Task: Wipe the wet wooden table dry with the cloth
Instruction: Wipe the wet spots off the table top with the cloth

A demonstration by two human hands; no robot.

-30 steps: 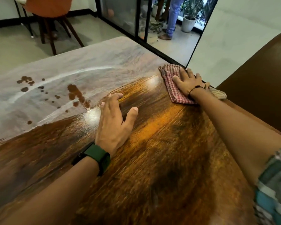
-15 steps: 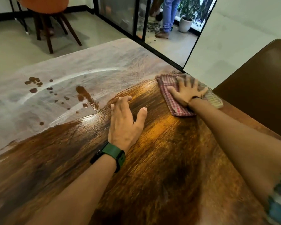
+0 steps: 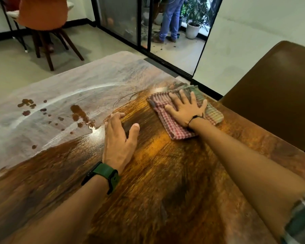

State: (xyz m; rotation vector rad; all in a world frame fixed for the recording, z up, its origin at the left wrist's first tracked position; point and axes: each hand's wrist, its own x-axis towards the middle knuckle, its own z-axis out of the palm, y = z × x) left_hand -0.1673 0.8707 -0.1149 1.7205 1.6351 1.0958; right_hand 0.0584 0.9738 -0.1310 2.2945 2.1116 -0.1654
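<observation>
The wooden table (image 3: 165,182) fills the lower view; its near part is glossy brown, its far left part pale and filmy with several dark water drops (image 3: 77,113). A red-and-white checked cloth (image 3: 176,128) with a green-striped end lies near the far right edge. My right hand (image 3: 185,110) presses flat on the cloth, fingers spread and straight. My left hand (image 3: 119,138) rests palm down on the bare wood to the left of the cloth, fingers lightly bent, holding nothing; a green watch sits on that wrist.
A brown chair back (image 3: 275,95) stands close to the table's right edge. An orange chair (image 3: 42,16) is on the floor at far left. Beyond a black-framed glass door, a person's legs (image 3: 169,20) and a potted plant (image 3: 194,29) are visible.
My right hand has slid the cloth along the far right part of the table, nearer to me and slightly rightwards. My left hand has stayed flat on the wood. The camera has shifted.
</observation>
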